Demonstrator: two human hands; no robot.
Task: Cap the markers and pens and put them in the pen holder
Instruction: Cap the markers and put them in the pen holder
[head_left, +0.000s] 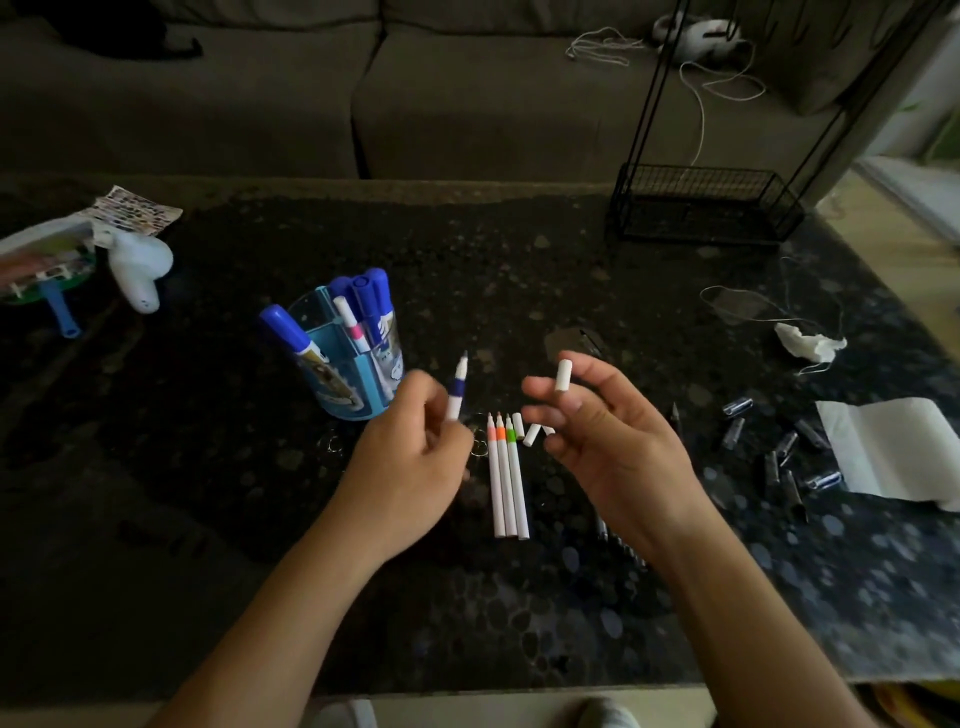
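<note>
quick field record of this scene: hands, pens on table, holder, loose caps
left hand: holds uncapped blue-banded pen, tip up
right hand: holds white cap, apart from the pen
pens on table: three uncapped, side by side
loose caps: white, beside the pen tips
pen holder: blue, upright, several capped markers inside

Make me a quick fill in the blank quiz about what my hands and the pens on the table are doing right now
1. The left hand holds an uncapped pen with a ____ band.
2. The right hand holds a ____ cap.
3. ____ uncapped pens lie side by side on the table.
4. The holder is coloured ____.

Answers: blue; white; three; blue
</note>
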